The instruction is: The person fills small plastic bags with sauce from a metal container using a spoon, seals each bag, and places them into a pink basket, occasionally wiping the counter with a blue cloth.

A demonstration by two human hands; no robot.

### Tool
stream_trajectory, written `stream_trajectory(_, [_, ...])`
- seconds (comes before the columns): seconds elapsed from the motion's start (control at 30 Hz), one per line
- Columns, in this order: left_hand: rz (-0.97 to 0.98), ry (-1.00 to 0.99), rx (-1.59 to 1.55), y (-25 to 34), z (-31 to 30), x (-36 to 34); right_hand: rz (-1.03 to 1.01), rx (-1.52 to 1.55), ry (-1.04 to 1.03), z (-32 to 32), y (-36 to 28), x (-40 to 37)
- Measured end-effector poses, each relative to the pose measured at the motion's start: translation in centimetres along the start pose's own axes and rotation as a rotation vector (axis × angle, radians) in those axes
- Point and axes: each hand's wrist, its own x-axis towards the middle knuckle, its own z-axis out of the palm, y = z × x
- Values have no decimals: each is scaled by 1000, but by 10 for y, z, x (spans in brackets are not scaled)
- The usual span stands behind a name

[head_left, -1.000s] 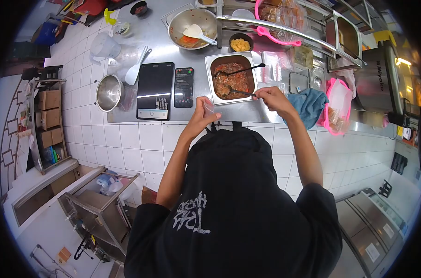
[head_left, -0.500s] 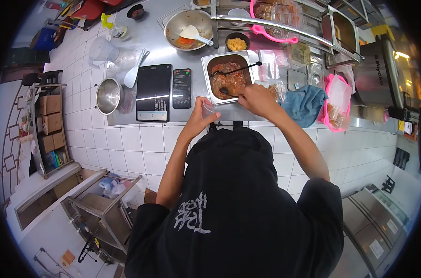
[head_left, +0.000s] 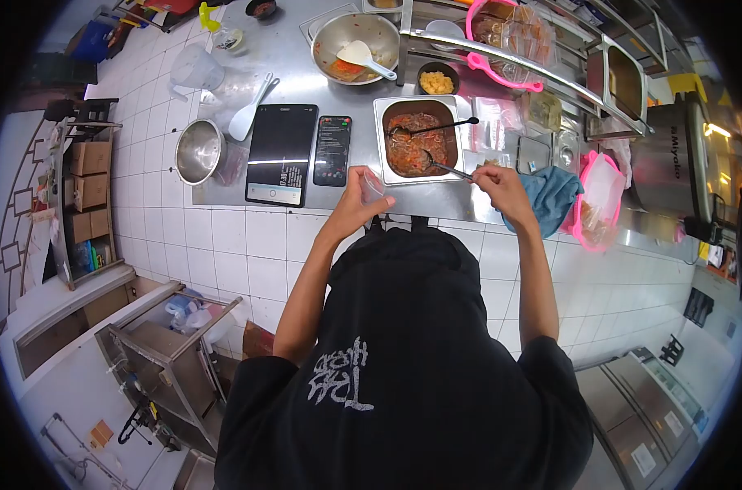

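Observation:
A small clear plastic bag (head_left: 372, 188) is held open in my left hand (head_left: 356, 200), beside the front left corner of a square steel container (head_left: 379, 131). Red-brown chunky sauce (head_left: 413, 150) fills much of that container. My right hand (head_left: 498, 186) has its fingers closed on the handle end of a dark spoon (head_left: 453, 170), whose bowl rests in the sauce. A second black-handled spoon (head_left: 436, 127) lies across the container, its handle reaching over the right rim. The phone (head_left: 333, 152) lies flat to the left of the container.
Left of the phone are a tablet (head_left: 279, 153), a white spatula (head_left: 244, 121) and a steel bowl (head_left: 200, 153). Behind stand a large bowl (head_left: 326, 49) and a bowl of yellow food (head_left: 435, 82). A blue cloth (head_left: 549, 198) and pink basket (head_left: 583, 214) lie right.
My right hand has moved right, away from the container's front edge, and the held spoon's handle now points out over the right rim. The view has shifted slightly.

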Motion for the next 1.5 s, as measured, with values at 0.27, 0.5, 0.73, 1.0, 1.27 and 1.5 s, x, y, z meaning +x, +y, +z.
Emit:
stream_trajectory(0.27, [44, 44, 185, 21, -9, 12, 163, 254, 63, 2, 16, -11])
stream_trajectory(0.5, [133, 70, 385, 43, -14, 27, 214, 413, 65, 1, 21, -15])
stream_trajectory(0.73, [264, 7, 556, 42, -15, 41, 208, 421, 121, 2, 23, -20])
stream_trajectory(1.0, [409, -8, 857, 52, -23, 70, 265, 499, 87, -5, 14, -25])
stream_trajectory(1.27, [464, -127, 945, 74, -16, 95, 206, 430, 16, -37, -24, -30])
stream_trajectory(1.5, [560, -291, 944, 92, -3, 104, 97, 119, -71, -66, -41, -11])
